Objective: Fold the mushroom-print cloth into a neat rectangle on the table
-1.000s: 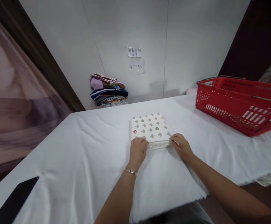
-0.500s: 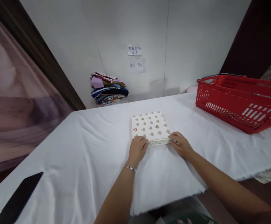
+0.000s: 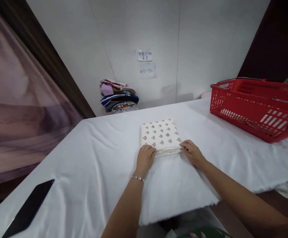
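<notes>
A folded cloth (image 3: 162, 134), white with grey, green and red mushroom prints, lies on the white-covered table in front of me. Its folded layers show along the near edge. My left hand (image 3: 146, 158) grips the near left corner, fingers on top and thumb at the front edge; a bracelet circles that wrist. At the near right corner, my right hand (image 3: 193, 153) pinches the layers between thumb and fingers.
On the right of the white tablecloth (image 3: 114, 158) stands a red plastic basket (image 3: 253, 109) with metal handles. A stack of folded fabrics (image 3: 119, 96) is by the wall. A black phone-like slab (image 3: 30, 208) lies front left. Paper signs (image 3: 146, 62) hang on the wall.
The view has shifted slightly, so the surroundings sit a little further right. Both hands keep nearly the same hold on the folded cloth.
</notes>
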### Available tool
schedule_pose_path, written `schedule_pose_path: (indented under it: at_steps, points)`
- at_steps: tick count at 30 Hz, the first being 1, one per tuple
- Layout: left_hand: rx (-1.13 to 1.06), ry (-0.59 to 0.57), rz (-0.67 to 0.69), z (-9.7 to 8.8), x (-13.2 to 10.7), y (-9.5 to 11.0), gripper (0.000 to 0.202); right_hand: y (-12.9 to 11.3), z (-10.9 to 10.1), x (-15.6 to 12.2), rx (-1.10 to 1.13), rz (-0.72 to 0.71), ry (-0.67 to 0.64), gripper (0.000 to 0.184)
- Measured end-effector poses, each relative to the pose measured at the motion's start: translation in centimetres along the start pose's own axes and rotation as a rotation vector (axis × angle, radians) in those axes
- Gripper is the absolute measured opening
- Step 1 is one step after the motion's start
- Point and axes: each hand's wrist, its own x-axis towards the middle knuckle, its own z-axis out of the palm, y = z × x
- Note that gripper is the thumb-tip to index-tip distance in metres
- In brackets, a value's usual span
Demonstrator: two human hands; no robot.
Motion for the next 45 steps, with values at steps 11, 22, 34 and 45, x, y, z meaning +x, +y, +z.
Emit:
schedule_pose_path:
  at_steps: [11, 22, 34, 45]
  points:
    - [0.042, 0.032, -0.003, 0.1, -0.3, 0.2, 0.011, -0.7, -0.3, 0.0, -0.156, -0.13, 0.049, 0.022]
    - [0.07, -0.088, 0.022, 2.4, 2.5, 3.9, 0.013, -1.3, 0.9, 1.5, -0.285, -0.16, 0.044, 0.021]
    - [0.065, -0.08, 0.082, 2.2, 1.3, 3.7, 0.021, -1.6, 0.3, 0.4, -0.237, -0.228, 0.003, 0.022]
    - [0.079, -0.077, 0.005, -0.9, -0.6, -0.5, 0.018, -1.3, 0.4, 0.1, -0.227, -0.224, -0.057, 0.026]
